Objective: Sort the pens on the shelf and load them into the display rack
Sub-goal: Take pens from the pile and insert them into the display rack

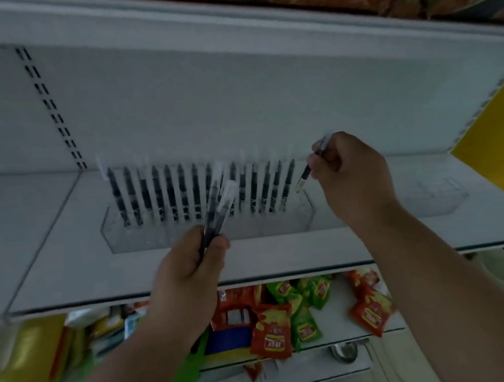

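A clear plastic display rack [115,236] stands on the white shelf [66,272], with several black pens [158,197] upright in a row along its back. My left hand [187,269] grips a small bundle of black pens [218,206] in front of the rack's middle, their clear caps pointing up. My right hand [349,177] pinches a single black pen [306,172] at the rack's right end, its tip angled down toward the row's last slot.
A second clear tray [438,199] sits on the shelf to the right. A yellow panel [501,146] closes the right side. Below the shelf lie red and green snack packets [274,328] and yellow goods [19,355] at the left.
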{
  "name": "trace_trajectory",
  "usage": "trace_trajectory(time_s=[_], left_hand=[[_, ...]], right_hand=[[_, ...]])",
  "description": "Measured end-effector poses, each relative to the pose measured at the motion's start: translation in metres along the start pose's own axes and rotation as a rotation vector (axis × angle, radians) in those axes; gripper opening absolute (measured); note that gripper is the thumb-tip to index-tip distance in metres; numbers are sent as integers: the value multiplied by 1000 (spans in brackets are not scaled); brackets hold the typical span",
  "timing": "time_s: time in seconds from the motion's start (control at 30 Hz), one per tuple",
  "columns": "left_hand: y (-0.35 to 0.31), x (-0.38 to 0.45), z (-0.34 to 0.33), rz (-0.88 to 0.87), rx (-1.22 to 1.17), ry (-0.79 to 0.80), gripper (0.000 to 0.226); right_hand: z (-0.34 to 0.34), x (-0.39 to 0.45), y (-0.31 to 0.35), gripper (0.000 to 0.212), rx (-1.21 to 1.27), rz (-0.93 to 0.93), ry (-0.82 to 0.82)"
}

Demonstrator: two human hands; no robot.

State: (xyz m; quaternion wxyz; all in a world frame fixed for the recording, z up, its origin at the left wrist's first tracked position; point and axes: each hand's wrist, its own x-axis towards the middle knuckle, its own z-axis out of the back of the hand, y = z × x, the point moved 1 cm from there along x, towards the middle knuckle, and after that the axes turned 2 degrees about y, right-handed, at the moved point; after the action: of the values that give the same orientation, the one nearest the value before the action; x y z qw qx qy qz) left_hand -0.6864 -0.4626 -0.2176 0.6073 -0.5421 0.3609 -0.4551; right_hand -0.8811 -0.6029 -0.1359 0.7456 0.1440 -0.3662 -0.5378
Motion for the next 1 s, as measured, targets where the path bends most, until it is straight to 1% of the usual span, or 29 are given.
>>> trace_trajectory(time_s=[0.07, 0.13, 0.2, 0.27, 0.33, 0.47, 0.57, 0.63, 0.7, 0.73, 0.77, 0.87, 0.9, 1.0], left_hand=[[-4, -1, -6, 14, -24, -28, 21], [-6, -1, -12, 17, -18, -50, 23], [-6, -2, -16, 19, -5, -57, 24], [-7, -4, -20, 27, -40, -76, 21], [-5, -6, -24, 45, -75, -98, 21], [-6, -10, -32, 49, -29, -96, 22], [-10, -10, -35, 54, -82, -89, 26], [-10, -9, -36, 54, -99, -81, 24], [-10, -9, -37, 47, -120, -74, 23], [-11, -9, -38, 48, -140, -74, 23], [-12, -8, -39, 51, -155, -74, 22], [-17, -8, -40, 66, -220, -64, 21], [-19, -10, -39, 69, -235, -51, 22], [-17, -15, -31, 58, -170, 0, 23]], right_hand=[[-1, 4, -1, 14, 8, 63, 28], [-1, 9, -2, 10, 15, 94, 43], [-3, 11, -5, 6, 3, 94, 61], [-7, 11, -9, 7, -35, 79, 119], [-14, 11, -13, 10, -94, 69, 188], [-21, 11, -21, 15, -149, 62, 252], [-21, 9, -23, 15, -115, 26, 234], [-16, 2, -22, 22, -83, 2, 196], [-9, -7, -18, 22, -55, 28, 153], [-6, -13, -14, 19, -30, 45, 161], [-5, -19, -8, 17, 25, 53, 204], [-12, -35, 17, 10, 334, 45, 457], [-15, -39, 26, 9, 418, 40, 519], [-28, -44, 43, 15, 516, 36, 597]])
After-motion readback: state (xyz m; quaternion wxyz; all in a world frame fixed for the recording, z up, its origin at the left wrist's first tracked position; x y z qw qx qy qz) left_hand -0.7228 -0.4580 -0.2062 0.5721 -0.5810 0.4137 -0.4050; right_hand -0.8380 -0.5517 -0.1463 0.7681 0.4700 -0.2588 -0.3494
